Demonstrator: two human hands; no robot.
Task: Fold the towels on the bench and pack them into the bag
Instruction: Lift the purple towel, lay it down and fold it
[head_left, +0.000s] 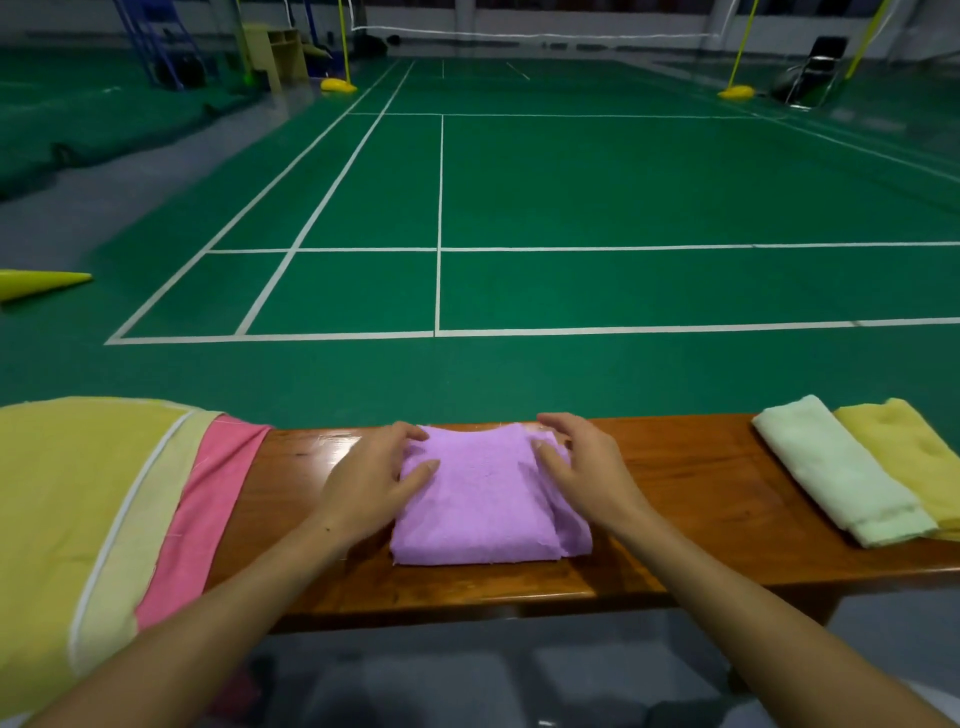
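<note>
A purple towel (480, 501) lies folded into a square on the middle of the wooden bench (691, 483). My left hand (371, 475) rests on its left edge, thumb on top and fingers curved over the far corner. My right hand (579, 460) rests on its right edge with fingers relaxed. A yellow and pink bag (78, 499) lies at the bench's left end. At the right end lie a folded pale green towel (836, 470) and a yellow towel (909, 452) beside it.
Beyond the bench stretches a green badminton court with white lines. A yellow post base (36, 283) lies on the floor at the far left. A net with yellow posts and a chair (815, 70) stand far back.
</note>
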